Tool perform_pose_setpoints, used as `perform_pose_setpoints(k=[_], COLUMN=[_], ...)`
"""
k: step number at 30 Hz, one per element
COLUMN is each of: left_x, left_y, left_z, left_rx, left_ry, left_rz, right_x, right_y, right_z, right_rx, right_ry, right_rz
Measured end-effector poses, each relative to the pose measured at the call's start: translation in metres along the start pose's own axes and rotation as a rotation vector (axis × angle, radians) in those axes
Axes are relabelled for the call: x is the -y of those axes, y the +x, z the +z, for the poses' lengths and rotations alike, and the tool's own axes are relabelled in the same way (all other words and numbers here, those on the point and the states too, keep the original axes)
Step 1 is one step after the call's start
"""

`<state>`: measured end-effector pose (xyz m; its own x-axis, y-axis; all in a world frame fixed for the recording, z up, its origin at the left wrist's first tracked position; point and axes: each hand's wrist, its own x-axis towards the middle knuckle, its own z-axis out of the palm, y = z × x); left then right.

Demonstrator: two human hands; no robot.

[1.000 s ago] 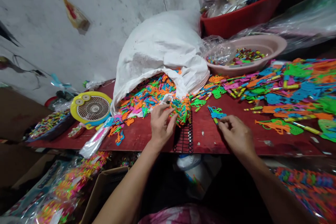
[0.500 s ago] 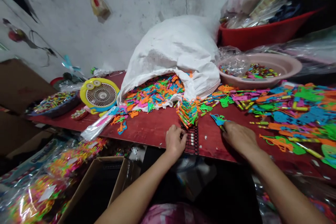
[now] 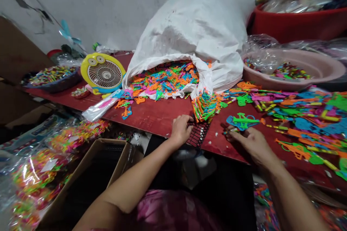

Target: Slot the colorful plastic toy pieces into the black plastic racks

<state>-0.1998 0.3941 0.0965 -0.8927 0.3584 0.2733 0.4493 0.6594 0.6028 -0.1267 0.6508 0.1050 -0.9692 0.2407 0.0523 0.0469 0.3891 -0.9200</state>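
Note:
My left hand point(image 3: 181, 129) has its fingers curled at the left edge of a black grid rack point(image 3: 198, 135) on the front of the red table. Packed rows of orange, green and blue plastic toys point(image 3: 205, 106) stand over the rack's far end. To the right, my right hand point(image 3: 253, 144) is closed, with a small stick-like piece at its fingertips and a green and blue plastic toy point(image 3: 242, 121) against its fingers. The exact grip there is partly hidden. Behind the rack, a white sack point(image 3: 189, 29) lies open, with many similar toys point(image 3: 165, 79) spilling out.
Piled toys point(image 3: 306, 115) cover the table's right side. A pink basin point(image 3: 322, 66) and red basin point(image 3: 298, 25) stand behind them. Left are a yellow fan point(image 3: 104, 74), a dark basin point(image 3: 54, 85) and a plastic bag point(image 3: 101, 106). Below is a cardboard box point(image 3: 116, 173).
The view has shifted and come closer to the table. My right hand has turned, bringing the green and blue toy more into sight. My left hand stays at the rack.

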Motion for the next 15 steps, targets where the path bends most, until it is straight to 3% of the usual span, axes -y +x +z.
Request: perform_pose_setpoints(k=[2, 4, 11, 15], left_x=[0.007, 0.014, 0.027, 0.031], left_y=[0.004, 0.007, 0.011, -0.001], left_z=[-0.002, -0.004, -0.011, -0.014], left_rx=[-0.001, 0.010, 0.053, -0.041], left_ry=[-0.049, -0.091, -0.191, -0.089], left_rz=[0.000, -0.001, 0.013, 0.025], right_x=[0.006, 0.009, 0.011, 0.012], right_y=[-0.004, -0.006, -0.012, -0.015], right_z=[0.011, 0.019, 0.032, 0.032], right_rx=[0.049, 0.011, -0.055, -0.063], right_ry=[-0.029, -0.148, -0.408, -0.450], right_rz=[0.061, 0.058, -0.163, -0.179])
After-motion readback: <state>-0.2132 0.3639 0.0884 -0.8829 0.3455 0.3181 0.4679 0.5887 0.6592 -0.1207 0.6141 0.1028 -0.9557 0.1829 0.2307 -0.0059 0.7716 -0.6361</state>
